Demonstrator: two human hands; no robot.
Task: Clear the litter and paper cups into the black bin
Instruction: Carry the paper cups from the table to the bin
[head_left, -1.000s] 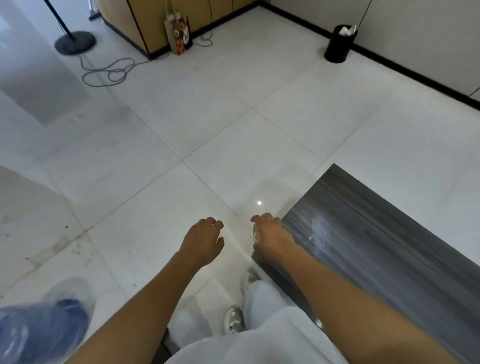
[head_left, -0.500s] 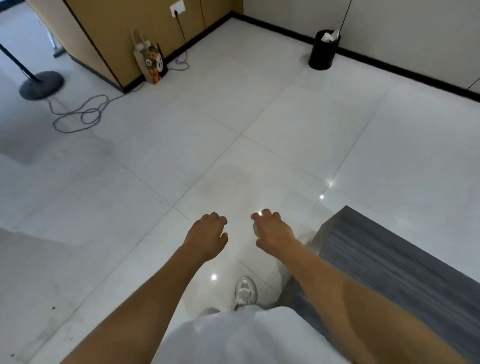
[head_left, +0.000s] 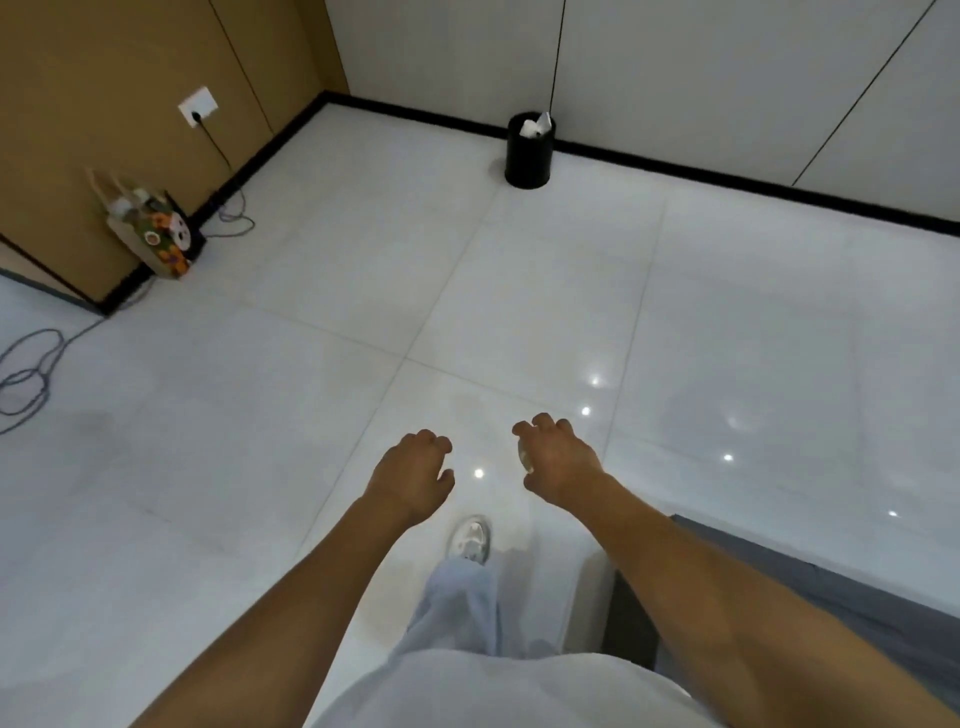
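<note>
We see the bin (head_left: 529, 156) far ahead against the wall, paper (head_left: 536, 126) in it; a bag (head_left: 156, 234) stands far left, the table (head_left: 810, 577) near right

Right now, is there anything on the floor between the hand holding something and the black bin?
Nothing: the head view shows only bare white tiled floor between the right hand and the round black bin.

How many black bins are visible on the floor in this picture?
1. The black bin stands on the floor against the far white wall, with white paper already sticking out of it. Others may exist outside the view.
</note>
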